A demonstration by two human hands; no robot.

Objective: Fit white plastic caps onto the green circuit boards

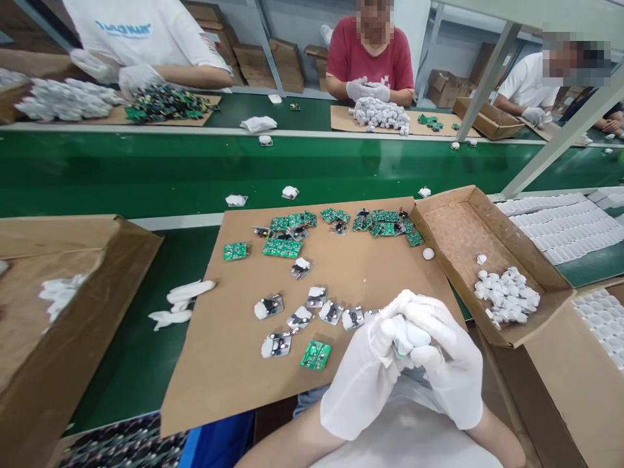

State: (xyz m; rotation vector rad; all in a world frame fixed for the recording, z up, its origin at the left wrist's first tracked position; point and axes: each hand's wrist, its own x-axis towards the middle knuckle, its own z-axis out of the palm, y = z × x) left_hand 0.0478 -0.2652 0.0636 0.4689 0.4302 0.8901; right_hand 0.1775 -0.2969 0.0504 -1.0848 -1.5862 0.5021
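Head view: both hands in white gloves, pressed together low centre over the near edge of a cardboard sheet. Left hand and right hand are both curled tight round one small white plastic part, fingers wrapped over it from each side; only a bit of the part shows between the gloves, w/ a sliver of green at its lower edge.

Just left of the hands on the sheet: a row of half-assembled white units w/ boards showing, and a single green circuit board nearest the left hand. Further up the sheet, a scatter of green boards along the far edge.

Right of the sheet, touching it: an open cardboard box holding a heap of white caps. Beyond that, trays of white housings. Left side: another cardboard box, and spare white gloves lying on the green table between box and sheet.

Across the green conveyor belt, three other people in gloves work at their own piles of white parts and boards.
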